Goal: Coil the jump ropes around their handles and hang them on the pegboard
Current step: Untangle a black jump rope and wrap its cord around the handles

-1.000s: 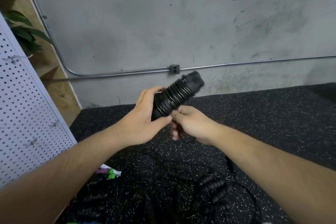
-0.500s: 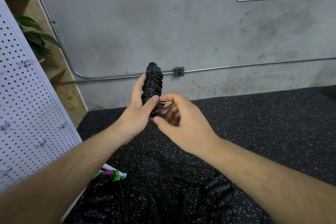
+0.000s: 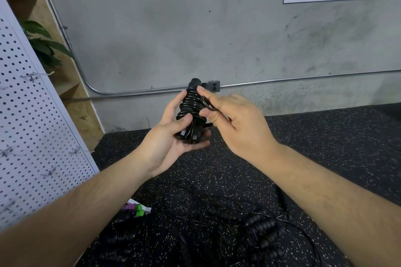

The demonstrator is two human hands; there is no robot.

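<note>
The left hand (image 3: 167, 138) grips the coiled jump rope (image 3: 191, 110) by its lower end, fingers closed around the paired handles, so the bundle's long axis stands near upright in mid-air, well above the floor (image 3: 325, 141). The right hand (image 3: 236, 121) lies just to the bundle's right, thumb and forefinger pinched on the last loop of rope (image 3: 206, 104). The pegboard (image 3: 32, 125) stands to the left, nearer the left hand, so hanging probably requires a leftward carry.

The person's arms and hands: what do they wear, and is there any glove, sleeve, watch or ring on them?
Nothing worn shows. The left hand and the right hand are bare, without gloves. Both forearms are uncovered up to the picture's edge, so no sleeve appears. No watch, band or ring is visible.
</note>
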